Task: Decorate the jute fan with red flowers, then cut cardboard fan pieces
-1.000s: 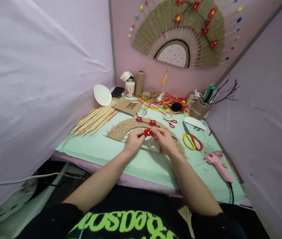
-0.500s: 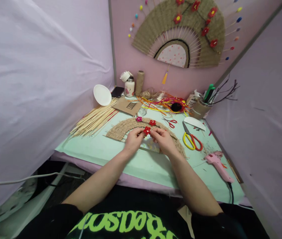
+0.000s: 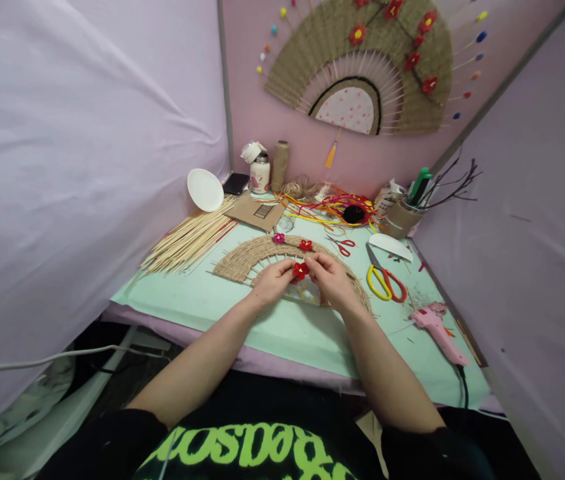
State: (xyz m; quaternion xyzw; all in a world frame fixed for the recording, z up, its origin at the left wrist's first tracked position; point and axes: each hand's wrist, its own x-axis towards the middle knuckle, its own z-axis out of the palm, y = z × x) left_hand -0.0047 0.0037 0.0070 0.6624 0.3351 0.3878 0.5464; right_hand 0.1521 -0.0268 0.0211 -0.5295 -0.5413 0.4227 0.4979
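Between my fingertips is a small red flower [image 3: 301, 270] with a pale centre. My left hand [image 3: 273, 283] pinches its left side, and my right hand [image 3: 331, 280] grips its upper right edge. Both hands are above a twine-wrapped fan [image 3: 242, 257] with thin sticks, lying on the table. On the fan's upper band sit a magenta flower [image 3: 278, 238] and another red flower [image 3: 306, 245]. Part of the fan's right half is hidden behind my right hand.
Right of the fan lie small red scissors [image 3: 345, 247], large scissors [image 3: 386, 283] and a pink glue gun [image 3: 437, 333]. Bamboo sticks [image 3: 187, 237] are spread at left. Behind are cardboard [image 3: 250, 212], coloured pipe cleaners [image 3: 312, 210] and a pot [image 3: 400, 220] with twigs.
The red flower in my hands has shifted slightly right and down, and its front has turned. My left hand has moved a little to the right with it.
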